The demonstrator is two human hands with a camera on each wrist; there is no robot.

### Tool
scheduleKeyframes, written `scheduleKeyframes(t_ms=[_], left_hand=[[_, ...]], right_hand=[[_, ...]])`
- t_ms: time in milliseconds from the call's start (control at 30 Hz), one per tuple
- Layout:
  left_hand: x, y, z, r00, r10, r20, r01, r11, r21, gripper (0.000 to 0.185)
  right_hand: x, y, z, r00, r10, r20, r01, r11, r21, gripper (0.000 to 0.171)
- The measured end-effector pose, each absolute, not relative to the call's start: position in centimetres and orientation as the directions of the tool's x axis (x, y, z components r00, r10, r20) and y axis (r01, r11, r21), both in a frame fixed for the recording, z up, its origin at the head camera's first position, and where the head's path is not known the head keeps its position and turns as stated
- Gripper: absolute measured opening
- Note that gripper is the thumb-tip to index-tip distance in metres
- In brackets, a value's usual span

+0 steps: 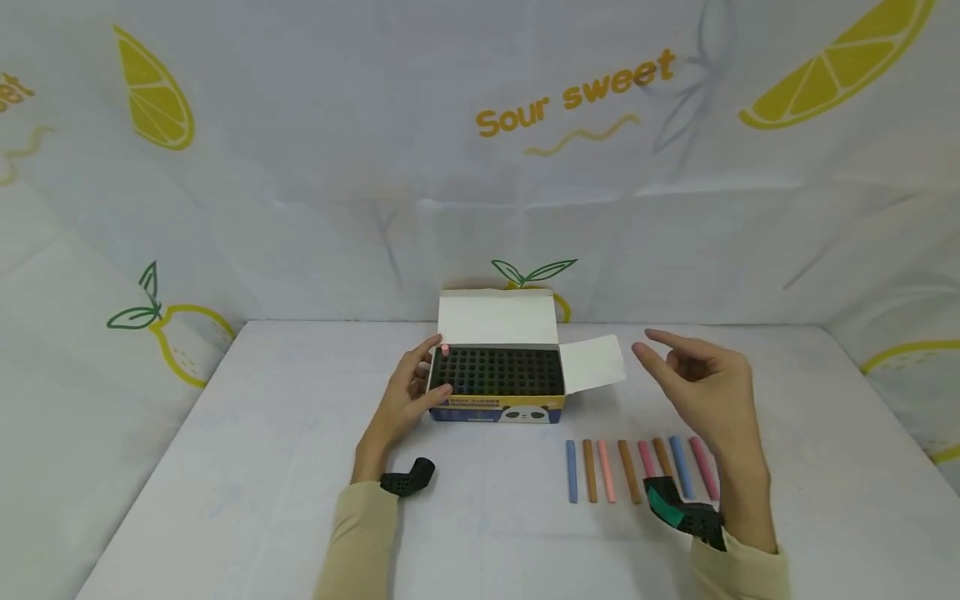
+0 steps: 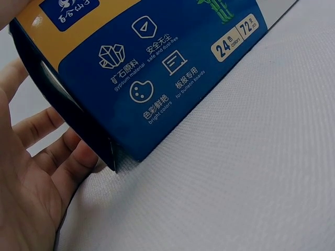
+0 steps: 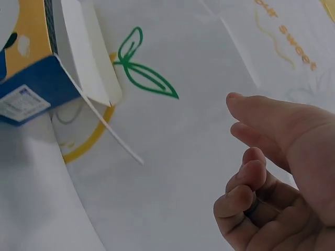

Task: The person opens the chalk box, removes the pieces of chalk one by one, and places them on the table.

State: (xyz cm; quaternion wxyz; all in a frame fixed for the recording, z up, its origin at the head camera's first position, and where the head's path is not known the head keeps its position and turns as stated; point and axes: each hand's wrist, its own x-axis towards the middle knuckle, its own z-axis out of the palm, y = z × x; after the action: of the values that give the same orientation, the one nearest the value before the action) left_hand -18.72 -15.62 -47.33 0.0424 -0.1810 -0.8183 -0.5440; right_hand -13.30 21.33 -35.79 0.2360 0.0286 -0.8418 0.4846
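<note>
1. At the left end of the chalk box [image 1: 498,385], the left hand [image 1: 405,398] rests with thumb and fingers wrapped round the box's left corner, steadying it; the left wrist view shows the fingers [image 2: 73,159] pressed against the dark end wall of the box [image 2: 157,78].
2. Right of the box, the right hand [image 1: 701,385] hovers above the bench [image 1: 262,467], holding nothing; the index finger and thumb are extended toward the box, and the other fingers [image 3: 246,193] are loosely curled, as the right wrist view shows.
3. Chalk box: open, standing at bench centre toward the far edge, its white lid flap [image 1: 498,317] raised at the far side and a side flap [image 1: 594,364] folded out to the right. A black grid of holes fills the interior; one pink chalk [image 1: 445,351] stands in the far-left corner hole, just beside the left hand's fingertips.
4. Row of loose chalk sticks [image 1: 637,468]: eight pieces in blue, brown and pink, lying side by side on the bench near the right hand's wrist, nearer than the box and to its right.
5. Wrist-worn cameras: a black unit [image 1: 407,480] on the left wrist, a black and green unit [image 1: 681,510] on the right.
6. Backdrop [image 1: 300,208]: white cloth printed with lemons and the words "Sour sweet".
</note>
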Motion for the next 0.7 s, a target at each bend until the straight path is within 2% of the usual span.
scheduleKeyframes(t_ms=[200,700], left_hand=[[-18.7,-15.6,-47.3,-0.933,0.248,0.259,0.335,0.344,0.877,0.072],[-18.7,-15.7,-47.4,-0.928,0.269,0.259,0.338,0.307,0.890,0.073]], right_hand=[[-14.7,17.6,-35.9,-0.887,0.086,0.453,-0.345,0.529,-0.776,0.023],[-17.9,7.3,-36.9,-0.892,-0.089,0.444,-0.437,0.422,-0.794,0.023]])
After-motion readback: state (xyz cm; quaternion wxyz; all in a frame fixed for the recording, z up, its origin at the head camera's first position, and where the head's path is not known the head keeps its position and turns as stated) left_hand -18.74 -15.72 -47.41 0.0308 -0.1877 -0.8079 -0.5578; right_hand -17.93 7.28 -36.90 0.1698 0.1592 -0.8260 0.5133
